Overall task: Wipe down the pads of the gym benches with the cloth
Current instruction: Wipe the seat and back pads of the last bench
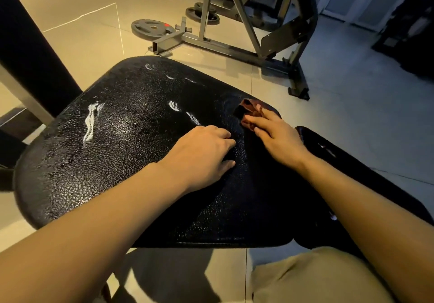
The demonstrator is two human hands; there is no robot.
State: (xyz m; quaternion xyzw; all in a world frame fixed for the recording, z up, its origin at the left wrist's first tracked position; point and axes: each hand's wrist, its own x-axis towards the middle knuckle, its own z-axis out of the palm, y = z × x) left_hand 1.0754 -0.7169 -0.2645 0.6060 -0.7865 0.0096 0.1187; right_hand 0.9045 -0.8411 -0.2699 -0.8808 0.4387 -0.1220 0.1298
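Bench pad (pixel 117 161), wide, black, of cracked and pebbled leatherette with white worn scars, is seen from above, filling the middle of the view; a second black pad (pixel 340 161) is seen just beside its right edge. Left hand (pixel 206 152) is laid palm-down on the wide pad near its middle, fingers bent loosely against the surface and nothing held in them. Right hand (pixel 274 133) is pressed, fingers extended, onto a small crumpled reddish-brown cloth (pixel 249 112), which lies on the wide pad close to its far right corner; part of the cloth is covered by the fingers. Beyond the pad, on the pale tiled floor (pixel 352 91), a grey steel machine frame (pixel 225 44) is seen, with a dark round weight plate (pixel 152 29) lying flat just beside its foot; beige trousers (pixel 317 277) are visible at the lower right.
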